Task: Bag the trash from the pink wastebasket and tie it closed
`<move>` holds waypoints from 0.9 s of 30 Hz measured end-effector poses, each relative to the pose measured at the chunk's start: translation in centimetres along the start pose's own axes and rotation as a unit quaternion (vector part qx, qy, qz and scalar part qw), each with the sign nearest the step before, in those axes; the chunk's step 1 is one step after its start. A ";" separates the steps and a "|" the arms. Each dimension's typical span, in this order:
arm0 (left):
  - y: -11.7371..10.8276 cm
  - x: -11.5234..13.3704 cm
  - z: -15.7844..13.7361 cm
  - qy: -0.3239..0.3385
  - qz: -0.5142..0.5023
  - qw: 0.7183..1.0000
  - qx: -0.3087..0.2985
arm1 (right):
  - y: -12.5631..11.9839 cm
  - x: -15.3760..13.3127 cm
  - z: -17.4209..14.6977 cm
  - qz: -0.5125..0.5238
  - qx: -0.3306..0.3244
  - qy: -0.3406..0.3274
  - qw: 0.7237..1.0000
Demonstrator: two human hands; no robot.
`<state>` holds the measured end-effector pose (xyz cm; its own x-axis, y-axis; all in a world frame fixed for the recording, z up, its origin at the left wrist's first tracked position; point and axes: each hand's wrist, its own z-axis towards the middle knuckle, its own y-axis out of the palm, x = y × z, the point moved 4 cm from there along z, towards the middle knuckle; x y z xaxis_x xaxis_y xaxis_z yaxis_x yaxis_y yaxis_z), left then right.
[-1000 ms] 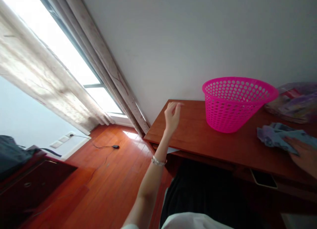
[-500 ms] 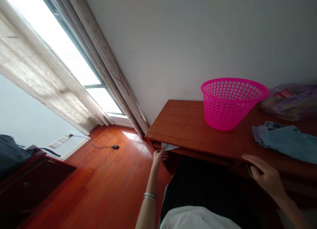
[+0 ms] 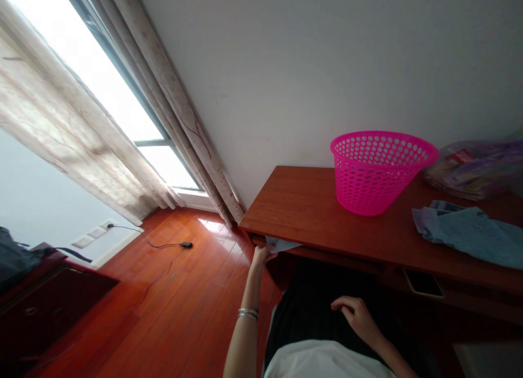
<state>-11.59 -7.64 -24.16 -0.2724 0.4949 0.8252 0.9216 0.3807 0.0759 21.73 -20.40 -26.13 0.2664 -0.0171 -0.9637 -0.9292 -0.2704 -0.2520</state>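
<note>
My left hand [image 3: 263, 255] is at the left front corner of the brown desk [image 3: 298, 195], its fingers closed at a pale, flat sheet [image 3: 284, 244] that shows in the gap under the desktop. Most of that sheet is hidden beneath the top. Over my dark-clothed lap, my right hand [image 3: 356, 317] hangs with loosely bent fingers and thumb apart, nothing visible in it. A phone with a dark screen [image 3: 424, 283] lies on the ledge below the desktop, to the right of that hand.
On the desk stand a pink perforated basket [image 3: 373, 184], folded light-blue denim [image 3: 478, 231] and a clear plastic bag of packets [image 3: 469, 168]. A black cable with an adapter [image 3: 187, 245] lies on the wooden floor. Curtains [image 3: 180, 105] hang at the window.
My right hand has moved left from the desk's front edge to above my lap, leaving the phone in view on the ledge. My left hand stays at the pale sheet, which shows slightly more.
</note>
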 end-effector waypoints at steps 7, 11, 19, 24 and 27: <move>-5.1 -4.8 -5.1 -0.032 -0.044 0.990 -0.129 | 1.5 0.8 1.9 0.242 0.077 0.209 0.944; -7.9 -6.7 -7.1 -0.038 -0.015 0.985 -0.170 | 0.9 -2.1 3.0 0.291 0.028 0.274 0.916; -12.1 -6.5 -9.8 -0.020 0.069 0.969 -0.236 | 0.9 -2.6 0.8 0.262 0.039 0.220 0.939; -13.2 -4.3 -11.1 0.001 0.138 0.951 -0.276 | -0.5 -2.2 -3.7 0.205 -0.046 0.234 0.949; -12.3 -1.9 -12.4 0.037 0.175 0.946 -0.271 | -2.0 -2.8 -5.6 0.192 -0.127 0.216 0.949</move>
<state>-18.99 -22.99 -19.71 0.0769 0.4524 0.8885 0.9637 -0.2622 0.0501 24.30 -25.19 -22.39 0.0525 -0.5396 -0.8403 -0.9022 -0.3864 0.1917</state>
